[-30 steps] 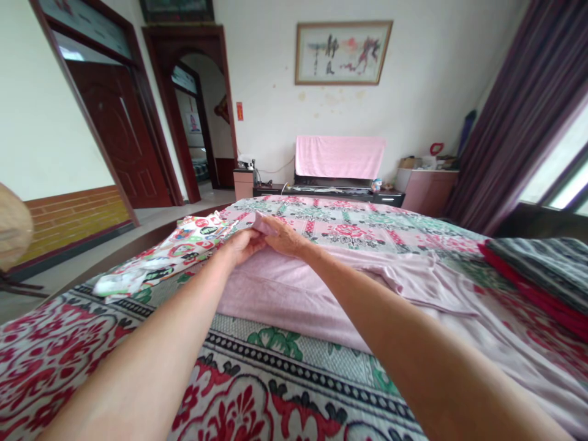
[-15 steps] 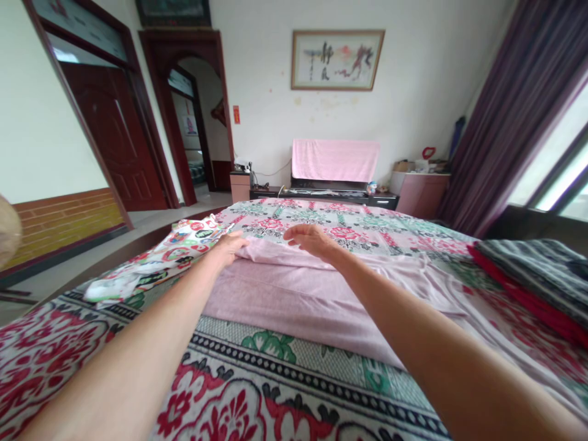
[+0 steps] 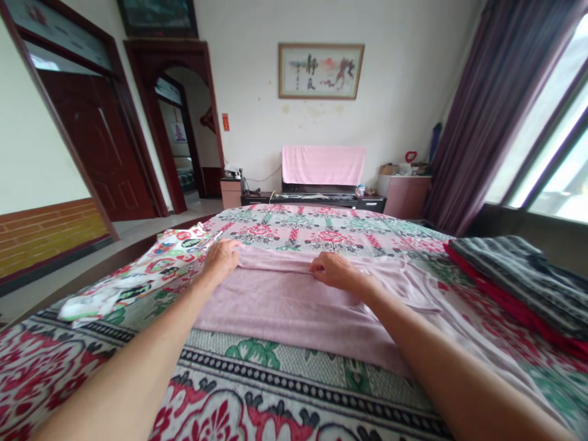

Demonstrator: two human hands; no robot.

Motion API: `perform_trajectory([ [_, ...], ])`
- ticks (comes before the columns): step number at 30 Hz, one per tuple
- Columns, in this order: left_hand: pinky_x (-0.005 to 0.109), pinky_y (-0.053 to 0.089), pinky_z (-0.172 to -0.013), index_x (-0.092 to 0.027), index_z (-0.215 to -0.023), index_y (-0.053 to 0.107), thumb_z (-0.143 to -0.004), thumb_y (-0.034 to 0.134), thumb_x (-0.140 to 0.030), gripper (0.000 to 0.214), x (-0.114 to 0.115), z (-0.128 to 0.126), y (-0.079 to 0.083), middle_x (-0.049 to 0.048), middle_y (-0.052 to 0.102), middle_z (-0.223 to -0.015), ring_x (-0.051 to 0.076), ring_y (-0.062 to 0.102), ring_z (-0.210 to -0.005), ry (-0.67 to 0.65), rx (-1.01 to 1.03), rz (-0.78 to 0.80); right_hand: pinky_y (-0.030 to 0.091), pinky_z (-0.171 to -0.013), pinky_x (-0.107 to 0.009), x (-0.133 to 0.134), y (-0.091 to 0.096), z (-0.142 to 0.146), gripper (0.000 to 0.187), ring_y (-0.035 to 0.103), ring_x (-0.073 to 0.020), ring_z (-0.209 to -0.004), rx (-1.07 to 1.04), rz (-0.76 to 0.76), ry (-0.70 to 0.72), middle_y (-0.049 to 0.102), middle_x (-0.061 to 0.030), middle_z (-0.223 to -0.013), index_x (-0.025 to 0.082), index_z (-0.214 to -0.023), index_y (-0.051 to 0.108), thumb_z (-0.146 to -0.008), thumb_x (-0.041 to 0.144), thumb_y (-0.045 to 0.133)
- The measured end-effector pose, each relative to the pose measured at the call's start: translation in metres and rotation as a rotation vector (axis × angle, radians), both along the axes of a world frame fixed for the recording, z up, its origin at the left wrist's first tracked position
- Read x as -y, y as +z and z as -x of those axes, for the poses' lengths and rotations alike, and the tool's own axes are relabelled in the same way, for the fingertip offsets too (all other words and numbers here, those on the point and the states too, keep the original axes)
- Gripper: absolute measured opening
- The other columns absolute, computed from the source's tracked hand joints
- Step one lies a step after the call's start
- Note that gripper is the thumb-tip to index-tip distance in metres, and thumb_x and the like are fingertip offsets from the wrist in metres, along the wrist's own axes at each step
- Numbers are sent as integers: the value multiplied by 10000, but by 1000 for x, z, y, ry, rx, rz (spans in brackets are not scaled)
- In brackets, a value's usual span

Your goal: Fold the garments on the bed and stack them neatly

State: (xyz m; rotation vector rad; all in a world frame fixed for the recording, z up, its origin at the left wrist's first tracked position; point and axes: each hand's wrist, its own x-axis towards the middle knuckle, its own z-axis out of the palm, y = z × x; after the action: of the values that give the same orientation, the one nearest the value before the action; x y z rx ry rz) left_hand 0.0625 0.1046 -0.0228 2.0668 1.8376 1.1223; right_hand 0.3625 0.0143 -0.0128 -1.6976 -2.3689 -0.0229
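A pale pink garment (image 3: 285, 300) lies spread across the bed, with a strip along its far side folded over toward me. My left hand (image 3: 222, 257) is closed on the far left corner of this garment, thumb and fingers pinching the cloth. Farther right, my right hand (image 3: 337, 270) rests on the folded strip with its fingers curled down and pinched at the strip's edge. Part of the garment's right side is hidden under my right forearm, and it runs on toward the lower right.
A white cloth with a colourful print (image 3: 151, 269) lies left of the garment. Folded dark striped clothes (image 3: 514, 275) sit on a red cloth (image 3: 478, 282) at the right. All lie on a flowered bedspread (image 3: 220, 404). Beyond the bed stands a low black cabinet (image 3: 316, 201).
My right hand has come down from above the garment and moved right onto the folded strip, its fingers now closed there. My left hand stays at the far left corner. The view has shifted slightly.
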Motion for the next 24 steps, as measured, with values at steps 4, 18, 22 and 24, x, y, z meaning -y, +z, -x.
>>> perform_trajectory([
  [4,336,420,-984,-249,-790,729,-763,561,-258,171,7,-13,-6,55,715,-1018,281,608,-1060,-165,-258,42,401,-692,-244,2,-7,0,295,623,-172,-817,13,-86,-32,704,-69,-899,204,-899,740,-805,158,464],
  [18,409,323,-1079,-180,-1121,649,-874,419,-384,395,9,-20,-14,136,556,-1309,303,473,-1251,-296,-450,38,449,-905,-287,4,11,-25,389,635,-208,-1039,-114,-28,-245,711,-60,-1098,220,-1075,714,-814,125,443],
  [22,435,302,-1082,-182,-1116,652,-896,384,-438,431,19,-38,-14,155,544,-1330,311,453,-1281,-310,-472,93,422,-963,-373,4,3,-41,368,587,-258,-1114,-11,129,-240,657,-124,-1185,192,-1124,681,-873,207,413],
  [24,447,271,-1095,-172,-1202,613,-891,378,-491,504,22,-44,-17,171,475,-1411,320,395,-1332,-264,-502,162,393,-999,-455,5,-2,-45,420,521,-293,-1197,9,175,-246,565,-144,-1321,190,-1237,610,-907,302,375],
])
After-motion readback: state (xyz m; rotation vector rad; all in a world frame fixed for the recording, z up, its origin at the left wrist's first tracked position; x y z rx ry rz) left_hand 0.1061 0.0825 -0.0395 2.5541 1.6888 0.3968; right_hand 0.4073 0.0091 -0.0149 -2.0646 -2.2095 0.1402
